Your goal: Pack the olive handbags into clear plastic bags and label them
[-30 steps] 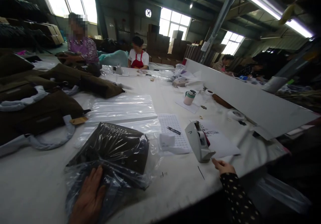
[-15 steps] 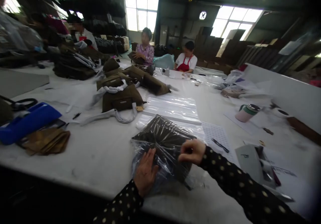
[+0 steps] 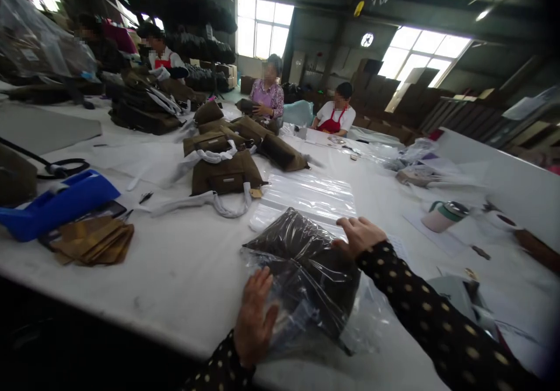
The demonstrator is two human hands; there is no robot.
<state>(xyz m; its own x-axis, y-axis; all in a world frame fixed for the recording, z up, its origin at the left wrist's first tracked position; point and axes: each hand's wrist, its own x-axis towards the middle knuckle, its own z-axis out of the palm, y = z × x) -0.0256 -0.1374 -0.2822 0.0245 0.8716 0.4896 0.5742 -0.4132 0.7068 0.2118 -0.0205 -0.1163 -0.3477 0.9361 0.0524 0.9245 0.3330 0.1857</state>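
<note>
A dark olive bag [image 3: 306, 257] lies on the white table inside a clear plastic bag [image 3: 301, 315], whose loose film spreads toward me and to the right. My left hand [image 3: 255, 316] is at the near left edge of the film, fingers stretched out and thumb apart, holding nothing. At the far right side of the wrapped bag is my right hand [image 3: 359, 234], its fingers extended and partly apart over the plastic. The thumb side rests close to the bag; its exact contact is hidden. Flat clear plastic bags [image 3: 310, 195] lie just behind.
Several olive handbags [image 3: 227, 172] with wrapped straps lie behind on the left. A blue holder [image 3: 61, 204] and brown paper pieces [image 3: 94, 238] are at left. At right stand a cup [image 3: 445, 216] and a tape dispenser [image 3: 457, 297]. Co-workers [image 3: 336, 114] sit across the table.
My right hand has opened from a pinch and moved to the far right side of the wrapped bag. The left hand has shifted slightly off the plastic's middle. The view has tilted.
</note>
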